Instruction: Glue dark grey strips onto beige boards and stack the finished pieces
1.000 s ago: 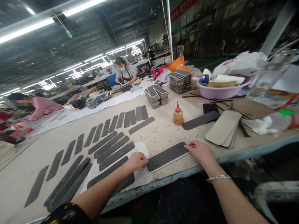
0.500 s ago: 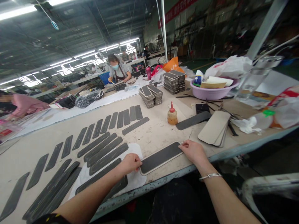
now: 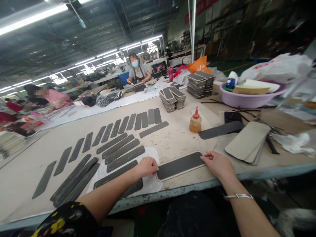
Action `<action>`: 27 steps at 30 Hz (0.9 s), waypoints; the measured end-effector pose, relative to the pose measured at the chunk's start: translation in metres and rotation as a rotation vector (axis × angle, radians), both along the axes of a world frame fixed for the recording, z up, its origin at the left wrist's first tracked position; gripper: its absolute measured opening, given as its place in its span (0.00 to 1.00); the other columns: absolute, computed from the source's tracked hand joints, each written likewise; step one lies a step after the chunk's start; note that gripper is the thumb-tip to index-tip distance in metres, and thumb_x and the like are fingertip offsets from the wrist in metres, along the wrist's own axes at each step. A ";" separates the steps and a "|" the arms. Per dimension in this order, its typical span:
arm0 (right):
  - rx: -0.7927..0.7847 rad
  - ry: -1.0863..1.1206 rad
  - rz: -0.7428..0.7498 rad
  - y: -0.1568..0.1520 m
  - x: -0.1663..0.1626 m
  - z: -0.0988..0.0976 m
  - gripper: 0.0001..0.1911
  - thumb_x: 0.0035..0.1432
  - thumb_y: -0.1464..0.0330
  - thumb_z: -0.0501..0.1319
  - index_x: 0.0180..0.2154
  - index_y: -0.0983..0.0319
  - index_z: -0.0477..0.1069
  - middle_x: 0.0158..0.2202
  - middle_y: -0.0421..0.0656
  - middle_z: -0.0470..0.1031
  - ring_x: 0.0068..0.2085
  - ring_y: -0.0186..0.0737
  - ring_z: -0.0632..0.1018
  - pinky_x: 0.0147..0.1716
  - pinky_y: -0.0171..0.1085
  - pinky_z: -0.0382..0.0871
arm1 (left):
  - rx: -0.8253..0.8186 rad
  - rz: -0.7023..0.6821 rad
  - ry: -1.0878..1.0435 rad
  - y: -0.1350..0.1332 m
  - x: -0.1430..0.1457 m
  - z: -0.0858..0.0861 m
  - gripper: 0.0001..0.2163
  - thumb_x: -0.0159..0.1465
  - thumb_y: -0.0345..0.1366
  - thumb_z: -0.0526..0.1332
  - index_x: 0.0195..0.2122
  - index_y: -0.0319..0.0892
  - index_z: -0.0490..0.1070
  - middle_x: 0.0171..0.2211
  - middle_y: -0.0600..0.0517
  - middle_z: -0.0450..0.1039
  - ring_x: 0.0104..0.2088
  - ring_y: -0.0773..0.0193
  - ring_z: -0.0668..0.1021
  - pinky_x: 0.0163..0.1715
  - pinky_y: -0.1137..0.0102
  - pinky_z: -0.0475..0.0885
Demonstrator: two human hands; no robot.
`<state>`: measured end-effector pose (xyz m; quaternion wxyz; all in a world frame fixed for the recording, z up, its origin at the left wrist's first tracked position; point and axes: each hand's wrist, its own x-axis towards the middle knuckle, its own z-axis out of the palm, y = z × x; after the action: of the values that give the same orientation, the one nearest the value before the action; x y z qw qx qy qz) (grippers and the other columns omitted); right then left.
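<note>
A long dark grey panel with a pale border (image 3: 180,165) lies at the table's front edge, its corners rounded. At its left end, my left hand (image 3: 148,166) is closed, with thumb and fingers pinching the edge. My right hand (image 3: 219,163) pinches the upper corner of the right end. Left of the panel, a white sheet (image 3: 153,158) carries several dark strips, partly covered by my left forearm. One dark strip (image 3: 125,154) rests across that sheet. Behind the panel stands a glue bottle (image 3: 195,122) with a red nozzle and amber contents.
Rows of dark strips (image 3: 108,144) spread over the left of the table. Beige boards (image 3: 248,141) and a dark strip (image 3: 221,129) lie at right. Stacked panels (image 3: 170,98) stand farther back, near a purple basin (image 3: 247,98). A masked person (image 3: 139,70) works across the table.
The view has swung left, so the table and its things appear farther right. Both hands stay at the ends of the bordered panel, which has hardly moved on the table.
</note>
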<state>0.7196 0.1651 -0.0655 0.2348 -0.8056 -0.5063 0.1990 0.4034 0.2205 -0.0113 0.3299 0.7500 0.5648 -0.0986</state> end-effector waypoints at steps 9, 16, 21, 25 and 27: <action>-0.066 -0.026 -0.014 0.005 0.001 0.001 0.11 0.47 0.57 0.62 0.28 0.58 0.73 0.27 0.40 0.76 0.30 0.43 0.75 0.29 0.38 0.63 | -0.029 0.040 -0.035 0.001 -0.001 0.000 0.07 0.54 0.36 0.60 0.23 0.41 0.75 0.18 0.55 0.74 0.25 0.66 0.76 0.24 0.76 0.65; -0.047 -0.032 0.011 0.003 0.000 0.003 0.12 0.49 0.57 0.60 0.28 0.58 0.74 0.27 0.40 0.76 0.31 0.43 0.75 0.30 0.38 0.64 | -0.041 0.030 -0.060 0.001 -0.001 0.000 0.07 0.53 0.35 0.59 0.24 0.41 0.75 0.17 0.55 0.73 0.25 0.65 0.77 0.26 0.76 0.66; -0.041 -0.059 0.023 0.002 0.000 0.002 0.12 0.51 0.57 0.59 0.29 0.58 0.74 0.28 0.40 0.77 0.32 0.43 0.76 0.30 0.37 0.64 | -0.045 0.029 -0.086 0.002 -0.002 0.000 0.08 0.53 0.36 0.58 0.23 0.41 0.75 0.17 0.54 0.73 0.24 0.64 0.77 0.25 0.75 0.66; -0.024 -0.070 0.035 0.002 0.000 0.001 0.12 0.52 0.57 0.59 0.29 0.58 0.74 0.27 0.40 0.77 0.32 0.43 0.76 0.30 0.37 0.63 | -0.054 0.039 -0.093 0.003 -0.002 -0.001 0.07 0.52 0.36 0.58 0.22 0.41 0.74 0.17 0.54 0.73 0.24 0.64 0.77 0.24 0.75 0.66; -0.015 -0.075 0.036 0.001 0.000 0.001 0.12 0.52 0.57 0.59 0.29 0.58 0.74 0.27 0.41 0.77 0.32 0.43 0.76 0.30 0.37 0.63 | -0.062 0.045 -0.095 0.003 -0.002 -0.001 0.07 0.52 0.35 0.58 0.22 0.41 0.74 0.16 0.55 0.72 0.24 0.64 0.77 0.24 0.76 0.66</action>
<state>0.7196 0.1666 -0.0641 0.2059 -0.8049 -0.5277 0.1767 0.4014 0.2235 -0.0119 0.3816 0.7303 0.5620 -0.0727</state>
